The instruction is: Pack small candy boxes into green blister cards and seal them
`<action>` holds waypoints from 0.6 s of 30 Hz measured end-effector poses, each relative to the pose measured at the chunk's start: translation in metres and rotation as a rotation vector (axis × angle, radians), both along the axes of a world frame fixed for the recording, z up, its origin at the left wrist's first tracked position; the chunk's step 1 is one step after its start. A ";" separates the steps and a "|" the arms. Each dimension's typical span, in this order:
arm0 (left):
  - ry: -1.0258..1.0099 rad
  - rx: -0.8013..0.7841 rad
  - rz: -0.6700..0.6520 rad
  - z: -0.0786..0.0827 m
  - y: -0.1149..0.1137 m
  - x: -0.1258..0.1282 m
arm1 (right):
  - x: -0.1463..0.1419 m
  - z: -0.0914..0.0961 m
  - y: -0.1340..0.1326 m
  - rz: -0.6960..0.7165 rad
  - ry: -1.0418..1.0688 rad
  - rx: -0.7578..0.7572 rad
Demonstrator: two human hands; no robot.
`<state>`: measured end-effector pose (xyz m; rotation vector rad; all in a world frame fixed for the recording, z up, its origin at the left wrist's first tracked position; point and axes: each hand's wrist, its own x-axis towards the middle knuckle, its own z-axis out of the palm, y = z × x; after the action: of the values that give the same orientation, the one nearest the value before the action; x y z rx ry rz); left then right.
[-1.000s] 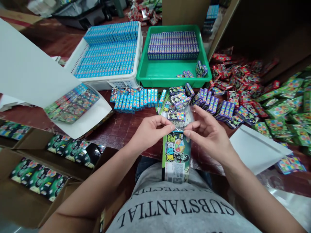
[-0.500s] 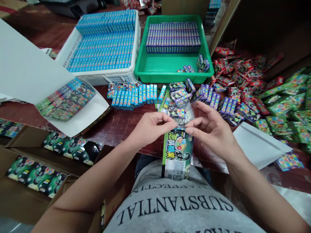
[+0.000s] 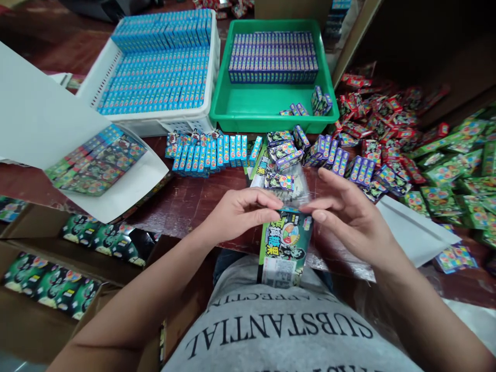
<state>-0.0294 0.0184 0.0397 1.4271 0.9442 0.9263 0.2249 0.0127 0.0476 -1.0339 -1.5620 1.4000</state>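
Observation:
A black and green printed plastic bag (image 3: 289, 240) with colourful lettering hangs over the table's front edge, against the grey shirt. At the left end of its top edge, my left hand (image 3: 248, 209) is closed, thumb and fingers pinching the plastic. My right hand (image 3: 344, 214) is at the right end of that edge, thumb and a finger close together on it, the index finger raised. Just beyond lie another clear-fronted bag (image 3: 298, 199) and a small purple candy box (image 3: 279, 181). More purple boxes (image 3: 284, 151) are piled behind it.
Blue boxes (image 3: 209, 154) stand in a row left of the bags. Behind are a white basket (image 3: 211, 98) of blue boxes and a green tray (image 3: 263, 106) with purple ones. Red packs (image 3: 387, 111) and green packs (image 3: 465, 181) heap at right. Cartons (image 3: 34, 227) stand lower left.
The bag's top edge has dropped slightly and shows a blue strip between my hands. My right hand has shifted a little right and down, its fingers farther from my left hand.

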 end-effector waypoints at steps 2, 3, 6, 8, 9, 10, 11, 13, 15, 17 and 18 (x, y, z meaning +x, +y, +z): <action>0.002 0.027 0.013 -0.005 -0.003 0.000 | 0.005 0.010 0.002 -0.031 -0.035 0.036; 0.026 0.035 0.029 -0.007 -0.003 0.001 | 0.007 0.016 0.006 -0.053 -0.064 0.068; 0.093 0.047 0.047 -0.010 -0.005 0.005 | 0.006 0.031 0.017 0.021 -0.185 0.194; 0.105 0.054 0.047 -0.010 -0.007 0.008 | 0.001 0.032 0.022 0.177 -0.277 0.262; 0.108 0.061 0.053 -0.009 -0.008 0.009 | -0.001 0.030 0.024 0.227 -0.320 0.288; 0.109 0.068 0.060 -0.008 -0.009 0.009 | -0.004 0.027 0.024 0.244 -0.364 0.311; 0.109 0.075 0.067 -0.007 -0.011 0.010 | -0.007 0.023 0.024 0.233 -0.409 0.335; 0.108 0.081 0.074 -0.005 -0.014 0.008 | -0.012 0.014 0.024 0.191 -0.488 0.377; 0.108 0.076 0.087 -0.003 -0.015 0.005 | -0.016 0.009 0.023 0.168 -0.545 0.426; 0.093 0.049 0.114 -0.002 -0.017 0.000 | -0.019 0.009 0.022 0.123 -0.575 0.496; 0.065 0.029 0.129 -0.002 -0.018 -0.002 | -0.020 0.009 0.021 0.103 -0.586 0.534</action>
<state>-0.0319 0.0005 0.0375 1.4416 1.0851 0.9966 0.2053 0.0341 0.0570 -1.0810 -2.2762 0.6791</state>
